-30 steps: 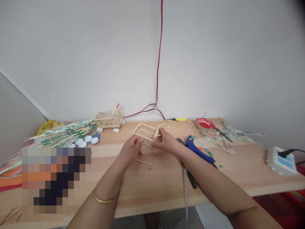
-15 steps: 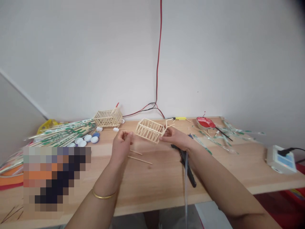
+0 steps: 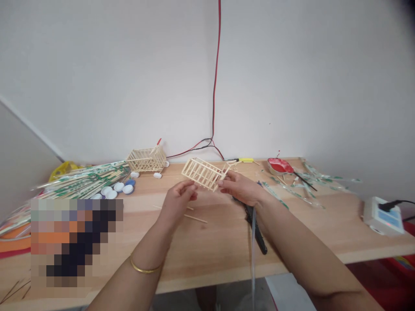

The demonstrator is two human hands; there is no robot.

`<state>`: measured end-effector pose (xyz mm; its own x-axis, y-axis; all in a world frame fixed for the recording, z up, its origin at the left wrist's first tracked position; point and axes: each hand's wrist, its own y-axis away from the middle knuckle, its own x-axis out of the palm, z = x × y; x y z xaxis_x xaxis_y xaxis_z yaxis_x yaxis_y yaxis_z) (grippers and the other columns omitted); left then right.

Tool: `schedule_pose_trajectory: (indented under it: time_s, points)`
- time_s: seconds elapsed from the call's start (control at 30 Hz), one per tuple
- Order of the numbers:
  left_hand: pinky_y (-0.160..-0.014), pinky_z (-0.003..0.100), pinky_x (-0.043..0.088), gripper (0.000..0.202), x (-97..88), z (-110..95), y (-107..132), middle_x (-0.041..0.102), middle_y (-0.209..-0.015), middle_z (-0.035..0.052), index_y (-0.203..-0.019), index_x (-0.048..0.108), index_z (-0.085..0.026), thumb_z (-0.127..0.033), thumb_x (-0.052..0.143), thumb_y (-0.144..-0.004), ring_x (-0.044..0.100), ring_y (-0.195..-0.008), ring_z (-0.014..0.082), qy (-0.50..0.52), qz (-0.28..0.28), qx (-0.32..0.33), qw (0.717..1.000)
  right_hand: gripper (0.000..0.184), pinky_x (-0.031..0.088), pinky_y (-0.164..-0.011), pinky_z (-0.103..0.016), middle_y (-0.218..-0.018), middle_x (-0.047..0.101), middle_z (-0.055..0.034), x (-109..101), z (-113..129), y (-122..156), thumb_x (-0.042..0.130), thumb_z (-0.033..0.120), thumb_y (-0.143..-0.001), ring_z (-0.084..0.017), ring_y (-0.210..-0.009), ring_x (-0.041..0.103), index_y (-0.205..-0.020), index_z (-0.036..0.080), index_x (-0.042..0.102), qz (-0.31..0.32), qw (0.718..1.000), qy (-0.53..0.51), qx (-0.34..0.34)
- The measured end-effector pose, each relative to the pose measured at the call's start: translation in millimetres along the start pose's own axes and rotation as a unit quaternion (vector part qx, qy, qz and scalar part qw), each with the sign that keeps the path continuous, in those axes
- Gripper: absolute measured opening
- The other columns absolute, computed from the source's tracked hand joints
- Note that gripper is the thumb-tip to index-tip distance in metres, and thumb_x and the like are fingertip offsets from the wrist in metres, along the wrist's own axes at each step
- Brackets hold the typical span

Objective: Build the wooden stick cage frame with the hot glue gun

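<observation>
Head view. A small open box frame of pale glued wooden sticks (image 3: pixel 203 173) is held in the air above the back half of the light wooden desk (image 3: pixel 210 255), tilted so that its left end sits higher than its right.

Right hand (image 3: pixel 240 189): reaches in from the right with the palm turned down and the forearm low over the desk. Thumb and fingers are closed in a pinch on the frame's right end, and this one grip appears to carry all the weight.

Left hand (image 3: pixel 180 201): wrist raised, fingers loosely curled, fingertips at the frame's near lower edge. Whether they grip it or only touch it cannot be told.

Hazards, as judged:
- A one-ended pinch puts leverage on the thin sticks, so too firm a squeeze could snap a rail or crack a glued joint.
- Too light a squeeze could let the frame swing down and drop onto the loose thin wooden sticks (image 3: pixel 195 219) lying below it.
- The right forearm lies over a long black tool (image 3: pixel 257 233) and could drag it toward the desk edge.
</observation>
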<state>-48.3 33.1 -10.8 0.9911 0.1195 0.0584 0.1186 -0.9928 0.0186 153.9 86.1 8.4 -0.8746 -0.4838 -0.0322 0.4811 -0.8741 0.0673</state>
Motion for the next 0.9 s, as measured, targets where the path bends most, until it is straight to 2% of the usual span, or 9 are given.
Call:
schedule_pose_trajectory:
  time_s: [0.17, 0.33, 0.4, 0.5, 0.6, 0.67, 0.77, 0.83, 0.9]
  points:
    - [-0.063, 0.024, 0.048, 0.032, 7.6, 7.6, 4.4, 0.068, -0.08, 0.0057, -0.084, 0.067, -0.013, -0.041, 0.069, -0.069, 0.06, -0.065, 0.0116, 0.048, 0.089, -0.066, 0.993, 0.042, 0.043, -0.076, -0.026, -0.111, 0.065, -0.0048, 5.6, -0.4, 0.7, 0.067, 0.033, -0.073, -0.015, -0.097, 0.058, -0.111, 0.022, 0.053, 0.018, 0.999, 0.004, -0.029]
    - [-0.052, 0.021, 0.043, 0.03, 6.8, 9.4, 3.9, 0.063, -0.063, 0.0021, -0.067, 0.063, -0.012, -0.041, 0.067, -0.071, 0.052, -0.05, 0.0077, 0.014, 0.087, -0.059, 0.994, 0.042, 0.043, -0.077, -0.027, -0.111, 0.064, -0.0055, 6.2, -1.2, 0.4, 0.067, 0.037, -0.073, -0.015, -0.097, 0.058, -0.11, 0.022, 0.053, 0.007, 1.0, 0.004, -0.015]
    - [-0.052, 0.02, 0.042, 0.026, 7.4, 7.9, 4.0, 0.062, -0.062, 0.0009, -0.07, 0.063, -0.012, -0.038, 0.068, -0.07, 0.051, -0.05, 0.007, 0.007, 0.077, -0.043, 0.996, 0.042, 0.044, -0.079, -0.028, -0.112, 0.064, -0.0058, 6.9, -0.8, 0.4, 0.067, 0.037, -0.073, -0.015, -0.098, 0.058, -0.11, 0.022, 0.053, 0.002, 1.0, -0.016, -0.01]
    - [-0.058, 0.021, 0.046, 0.03, 11.1, 5.7, 6.5, 0.066, -0.077, 0.0024, -0.092, 0.065, -0.014, -0.031, 0.071, -0.068, 0.055, -0.057, 0.0076, 0.065, 0.086, -0.05, 0.993, 0.043, 0.044, -0.082, -0.03, -0.111, 0.064, -0.0065, 10.5, 1.0, 1.0, 0.066, 0.036, -0.074, -0.017, -0.101, 0.059, -0.113, 0.022, 0.052, -0.002, 0.999, -0.043, -0.029]
    - [-0.069, 0.025, 0.051, 0.042, 17.1, 4.9, 12.0, 0.064, -0.109, 0.0061, -0.108, 0.062, -0.02, -0.027, 0.072, -0.068, 0.061, -0.071, 0.0098, 0.175, 0.159, -0.091, 0.967, 0.045, 0.046, -0.086, -0.032, -0.113, 0.064, -0.0069, 16.2, 3.6, 2.1, 0.066, 0.035, -0.073, -0.018, -0.102, 0.059, -0.114, 0.022, 0.052, -0.005, 0.998, -0.034, -0.057]
    - [-0.071, 0.026, 0.051, 0.042, 21.2, 5.4, 16.0, 0.062, -0.114, 0.0075, -0.108, 0.062, -0.02, -0.026, 0.073, -0.068, 0.062, -0.075, 0.0109, 0.232, 0.202, -0.127, 0.943, 0.046, 0.046, -0.088, -0.033, -0.114, 0.063, -0.0067, 19.5, 4.9, 2.4, 0.067, 0.034, -0.072, -0.018, -0.101, 0.06, -0.113, 0.022, 0.051, -0.002, 0.997, -0.027, -0.071]
    - [-0.063, 0.023, 0.049, 0.031, 25.7, 8.3, 19.7, 0.065, -0.081, 0.0045, -0.093, 0.066, -0.014, -0.029, 0.074, -0.068, 0.058, -0.061, 0.0078, 0.266, 0.216, -0.163, 0.925, 0.047, 0.046, -0.09, -0.033, -0.117, 0.061, -0.0069, 21.8, 5.5, 1.9, 0.068, 0.034, -0.072, -0.017, -0.101, 0.06, -0.113, 0.021, 0.051, 0.002, 0.996, -0.019, -0.083]
    - [-0.059, 0.022, 0.047, 0.024, 26.6, 11.1, 20.0, 0.057, -0.06, -0.0013, -0.08, 0.066, -0.011, -0.03, 0.074, -0.068, 0.048, -0.049, 0.0043, 0.263, 0.208, -0.161, 0.928, 0.048, 0.046, -0.089, -0.032, -0.118, 0.061, -0.0074, 21.3, 5.1, 1.3, 0.068, 0.034, -0.072, -0.017, -0.102, 0.06, -0.115, 0.021, 0.049, 0.002, 0.996, -0.01, -0.085]
    - [-0.056, 0.022, 0.046, 0.024, 25.5, 13.5, 18.7, 0.05, -0.052, -0.0042, -0.073, 0.064, -0.011, -0.033, 0.073, -0.069, 0.04, -0.044, 0.0028, 0.245, 0.201, -0.148, 0.937, 0.05, 0.046, -0.088, -0.032, -0.119, 0.06, -0.0078, 19.5, 4.6, 0.7, 0.067, 0.034, -0.073, -0.018, -0.103, 0.06, -0.117, 0.021, 0.048, -0.001, 0.996, -0.002, -0.085]
